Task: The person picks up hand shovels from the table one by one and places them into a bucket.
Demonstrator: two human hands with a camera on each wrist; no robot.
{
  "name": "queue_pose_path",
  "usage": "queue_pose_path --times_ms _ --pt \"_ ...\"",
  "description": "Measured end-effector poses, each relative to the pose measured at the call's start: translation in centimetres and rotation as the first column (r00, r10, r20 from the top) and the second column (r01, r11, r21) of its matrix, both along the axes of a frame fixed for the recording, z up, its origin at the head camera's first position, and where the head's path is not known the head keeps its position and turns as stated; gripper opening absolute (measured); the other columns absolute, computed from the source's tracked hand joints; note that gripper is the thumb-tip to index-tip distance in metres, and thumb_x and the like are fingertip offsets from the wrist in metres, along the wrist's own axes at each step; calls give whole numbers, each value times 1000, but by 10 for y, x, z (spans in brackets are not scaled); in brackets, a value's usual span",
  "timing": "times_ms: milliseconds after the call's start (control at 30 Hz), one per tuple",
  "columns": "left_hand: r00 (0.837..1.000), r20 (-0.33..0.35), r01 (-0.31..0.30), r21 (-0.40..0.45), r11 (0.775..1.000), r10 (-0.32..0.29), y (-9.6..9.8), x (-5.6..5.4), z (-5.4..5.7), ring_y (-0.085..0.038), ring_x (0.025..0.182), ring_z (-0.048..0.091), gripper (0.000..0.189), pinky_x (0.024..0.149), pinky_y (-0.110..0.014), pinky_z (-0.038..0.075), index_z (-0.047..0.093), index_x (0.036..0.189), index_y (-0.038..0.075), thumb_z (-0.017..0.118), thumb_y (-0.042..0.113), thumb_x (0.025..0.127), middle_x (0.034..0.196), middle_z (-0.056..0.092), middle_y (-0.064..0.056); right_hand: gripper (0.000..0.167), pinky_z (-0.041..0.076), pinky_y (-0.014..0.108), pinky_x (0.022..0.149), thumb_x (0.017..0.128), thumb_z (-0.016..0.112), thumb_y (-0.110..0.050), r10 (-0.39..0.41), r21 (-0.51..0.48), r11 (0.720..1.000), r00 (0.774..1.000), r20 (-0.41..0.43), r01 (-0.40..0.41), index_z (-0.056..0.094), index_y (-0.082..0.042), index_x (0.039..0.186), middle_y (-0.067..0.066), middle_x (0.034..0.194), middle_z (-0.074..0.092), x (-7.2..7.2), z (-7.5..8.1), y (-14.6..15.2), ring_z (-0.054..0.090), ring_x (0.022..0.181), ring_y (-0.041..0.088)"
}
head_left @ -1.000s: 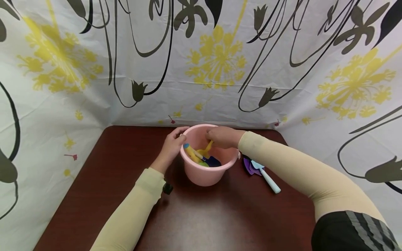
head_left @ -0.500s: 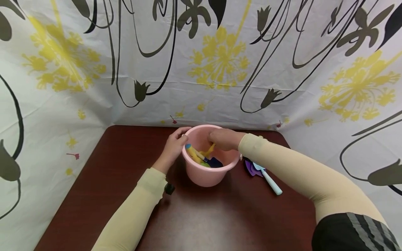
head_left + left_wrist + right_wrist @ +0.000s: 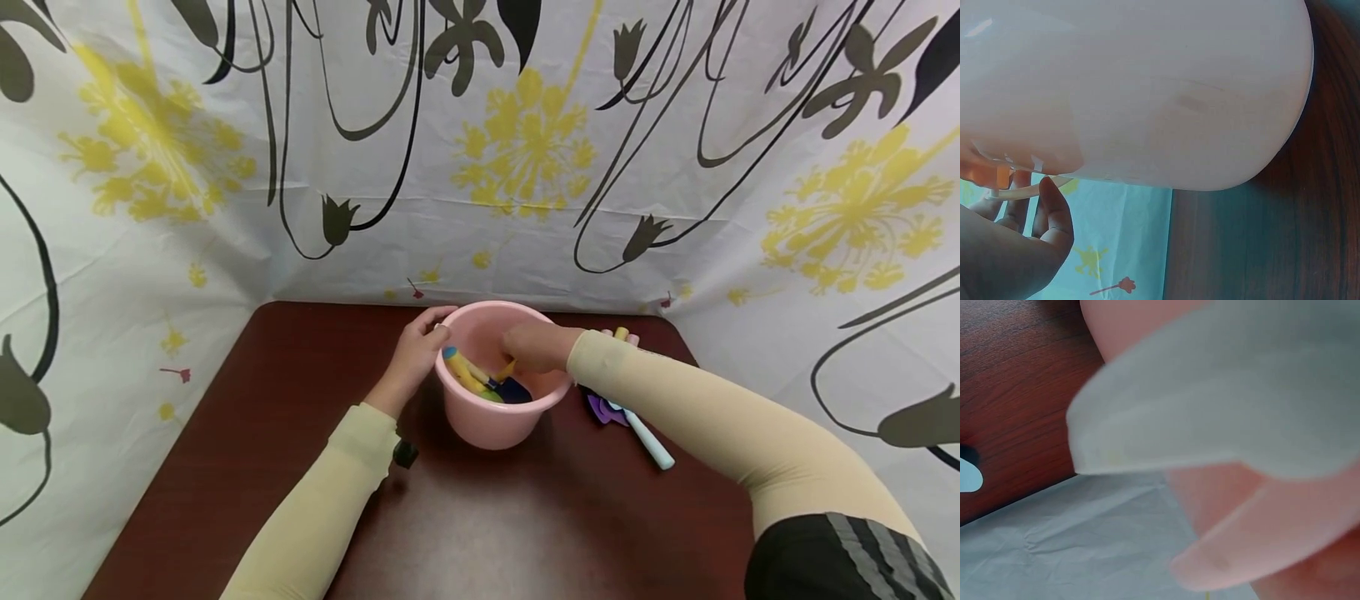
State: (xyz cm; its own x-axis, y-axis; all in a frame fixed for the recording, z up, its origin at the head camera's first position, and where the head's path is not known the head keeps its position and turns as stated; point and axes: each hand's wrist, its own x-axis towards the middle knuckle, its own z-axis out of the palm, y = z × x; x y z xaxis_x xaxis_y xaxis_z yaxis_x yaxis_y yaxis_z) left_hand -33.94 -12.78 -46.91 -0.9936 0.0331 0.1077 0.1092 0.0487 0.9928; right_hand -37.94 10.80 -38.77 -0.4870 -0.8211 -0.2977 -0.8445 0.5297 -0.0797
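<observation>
Pink bucket (image 3: 491,427): upright on the dark red-brown worktop (image 3: 480,517), near its far edge, with both hands at it.
Left hand (image 3: 414,348): at the bucket's left rim, its grip closed on the edge, thumb at the near side; the left wrist view shows bent fingers by a pale curved strip (image 3: 1029,190) beside the bucket wall.
Right hand (image 3: 542,345): reaching over the right rim and down inside the bucket; its fingertips are hidden, so the grip only appears to be pinching the yellow tool (image 3: 507,371) that juts out below.
Inside the bucket: a yellow piece with a blue end (image 3: 459,364) leaning at the left wall, a navy shovel (image 3: 513,391) beside it, and a bit of green (image 3: 491,397) low at the near side.
Right of the bucket: a pale blue trowel (image 3: 649,440) lying on the worktop, handle toward the person, against a purple piece (image 3: 602,409).
Beyond the right sleeve (image 3: 682,381): yellow and pink ends (image 3: 622,332) showing past the cuff.
Backdrop: white cloth (image 3: 390,267) printed with yellow flowers and dark stems.
</observation>
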Motion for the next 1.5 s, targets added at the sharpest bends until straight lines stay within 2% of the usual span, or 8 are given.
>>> queue_pose_path --times_ms 367,600,667,833,900,1067,1267,1500 --pt "1000 6 0 6 1000 0 -1 -1 -1 -26 116 61 40 96 -36 57 72 144 21 61 22 106 140 68 -6 16 35 28 68 96 70 7 49 10 999 998 -28 -49 73 -2 84 -6 69 42 1 -3 1 39 65 12" --pt "1000 -6 -3 5 1000 3 -3 -2 -2 -26 116 62 39 96 -36 58 72 144 21 62 22 106 140 68 -5 37 32 29 70 102 59 8 -96 -140 983 985 141 116 51 -9 70 -6 69 31 -3 -4 7 31 64 12" --pt "1000 -7 -6 3 1000 6 -3 -2 -2 -25 116 61 38 96 -36 58 73 143 21 62 22 106 139 68 -5 37 32 31 70 103 59 6 -95 -144 983 986 140 115 51 -8 70 -5 68 30 -4 -3 8 29 64 13" --pt "1000 -7 0 4 1000 0 -3 -2 -2 -26 117 62 38 98 -37 58 72 144 22 62 22 107 140 68 -5 9 47 32 75 106 68 -6 -80 -106 991 997 19 81 74 -5 99 -4 80 54 1 7 15 47 72 12" --pt "1000 -7 -1 4 1000 1 -3 -2 -2 -26 118 62 39 99 -39 57 72 144 22 62 22 107 141 68 -5 12 56 35 83 106 72 -11 -111 -131 985 994 -4 110 77 -5 115 -1 95 67 5 13 21 60 83 13" --pt "1000 -2 -10 6 1000 10 -2 -3 -1 -26 121 61 39 103 -42 56 72 144 22 62 22 106 143 67 -4 17 60 44 92 106 75 -17 -184 -307 938 981 -54 159 78 -8 120 4 115 71 15 27 43 69 103 21" --pt "1000 2 -10 11 1000 10 -1 -2 -2 -26 121 62 39 104 -42 56 72 144 21 62 21 107 143 67 -5 11 57 45 82 106 76 -15 -277 -499 847 953 -119 184 77 -10 116 1 106 68 29 30 80 65 94 20" --pt "1000 12 1 26 1000 -2 0 0 -2 -26 120 62 40 101 -38 56 71 146 19 61 20 107 144 67 -7 9 57 47 82 108 74 -17 -399 -573 769 913 -87 281 77 -11 114 1 106 70 50 21 119 66 93 19"
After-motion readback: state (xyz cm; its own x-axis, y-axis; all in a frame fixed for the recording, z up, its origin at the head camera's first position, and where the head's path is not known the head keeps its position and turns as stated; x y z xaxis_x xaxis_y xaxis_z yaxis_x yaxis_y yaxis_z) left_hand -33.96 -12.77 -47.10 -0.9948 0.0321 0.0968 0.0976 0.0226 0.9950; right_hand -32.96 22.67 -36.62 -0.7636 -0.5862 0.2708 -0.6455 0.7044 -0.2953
